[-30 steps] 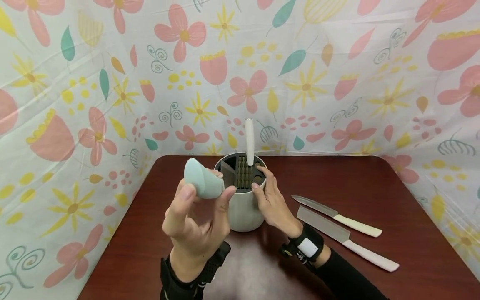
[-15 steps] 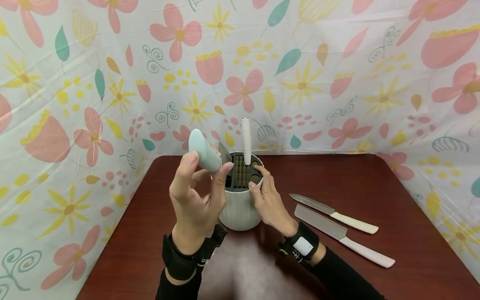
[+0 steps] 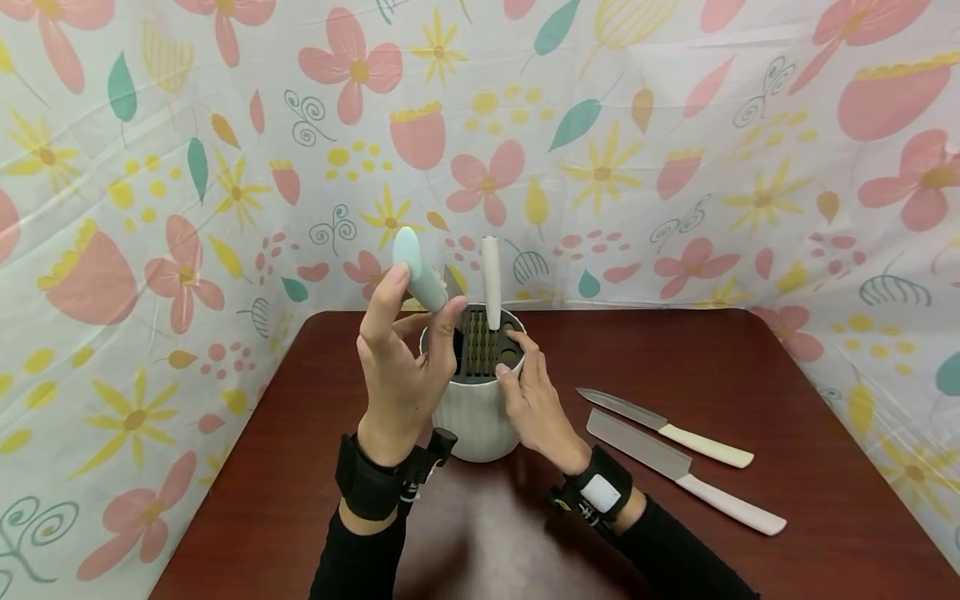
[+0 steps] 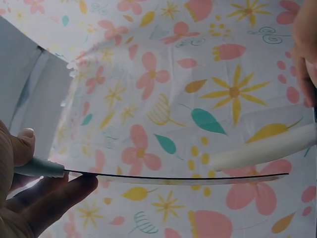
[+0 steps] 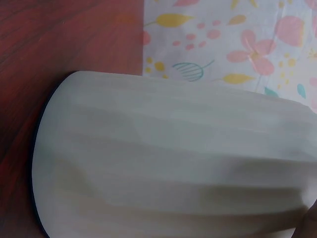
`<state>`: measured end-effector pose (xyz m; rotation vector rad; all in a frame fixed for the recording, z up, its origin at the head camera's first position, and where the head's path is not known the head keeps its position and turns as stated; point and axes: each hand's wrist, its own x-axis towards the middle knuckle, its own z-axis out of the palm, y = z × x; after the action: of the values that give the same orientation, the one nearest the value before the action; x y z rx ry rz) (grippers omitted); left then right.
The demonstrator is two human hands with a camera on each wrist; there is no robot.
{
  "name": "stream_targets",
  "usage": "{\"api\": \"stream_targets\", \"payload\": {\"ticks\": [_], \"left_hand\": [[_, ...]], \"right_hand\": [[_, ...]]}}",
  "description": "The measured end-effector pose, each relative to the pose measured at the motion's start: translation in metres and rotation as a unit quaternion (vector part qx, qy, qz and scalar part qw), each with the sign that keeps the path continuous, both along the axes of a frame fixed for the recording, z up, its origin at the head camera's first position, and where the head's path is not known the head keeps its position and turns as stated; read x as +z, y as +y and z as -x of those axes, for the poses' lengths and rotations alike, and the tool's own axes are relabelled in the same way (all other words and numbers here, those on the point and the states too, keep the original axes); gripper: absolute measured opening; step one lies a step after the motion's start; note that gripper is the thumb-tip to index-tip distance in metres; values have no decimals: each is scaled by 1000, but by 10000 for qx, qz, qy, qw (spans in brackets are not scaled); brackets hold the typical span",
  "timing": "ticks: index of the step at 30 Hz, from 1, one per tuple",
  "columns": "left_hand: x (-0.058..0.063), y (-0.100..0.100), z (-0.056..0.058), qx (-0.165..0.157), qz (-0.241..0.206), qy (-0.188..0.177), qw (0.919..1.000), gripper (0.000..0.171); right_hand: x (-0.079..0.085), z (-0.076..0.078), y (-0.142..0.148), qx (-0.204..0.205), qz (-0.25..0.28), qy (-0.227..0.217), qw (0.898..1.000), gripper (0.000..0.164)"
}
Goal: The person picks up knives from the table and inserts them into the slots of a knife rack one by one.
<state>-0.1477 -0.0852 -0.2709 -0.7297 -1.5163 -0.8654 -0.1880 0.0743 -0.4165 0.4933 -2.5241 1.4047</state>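
Observation:
My left hand (image 3: 405,375) pinches the pale blue handle (image 3: 418,268) of a knife between thumb and fingers, raised above the left side of a white ribbed knife block (image 3: 476,421). In the left wrist view the blade (image 4: 178,178) shows nearly edge-on, full length out of the block, pointing toward a white knife handle (image 4: 267,148). My right hand (image 3: 536,404) grips the block's right rim, thumb and fingertips over the dark slotted top (image 3: 480,342). That white handle stands upright in the top. In the right wrist view the block's ribbed wall (image 5: 173,148) fills most of the picture.
Right of the block, a pointed knife (image 3: 705,446) and a broad-bladed knife (image 3: 731,504) lie on the dark red-brown table (image 3: 270,500), handles toward the right front. A flower-printed cloth (image 3: 480,100) hangs behind and along the sides.
My left hand has risen, lifting the blue-handled knife out of the block's left side and tilting its handle more upright. My right hand stays on the rim.

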Motion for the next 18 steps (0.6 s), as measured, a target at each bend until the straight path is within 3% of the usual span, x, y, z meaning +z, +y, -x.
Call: {"api": "stream_targets", "payload": {"ticks": [18], "left_hand": [[-14, 1, 28, -185, 159, -397, 9989, 70]], "right_hand": [[0, 1, 0, -6, 59, -65, 10000, 50]]}}
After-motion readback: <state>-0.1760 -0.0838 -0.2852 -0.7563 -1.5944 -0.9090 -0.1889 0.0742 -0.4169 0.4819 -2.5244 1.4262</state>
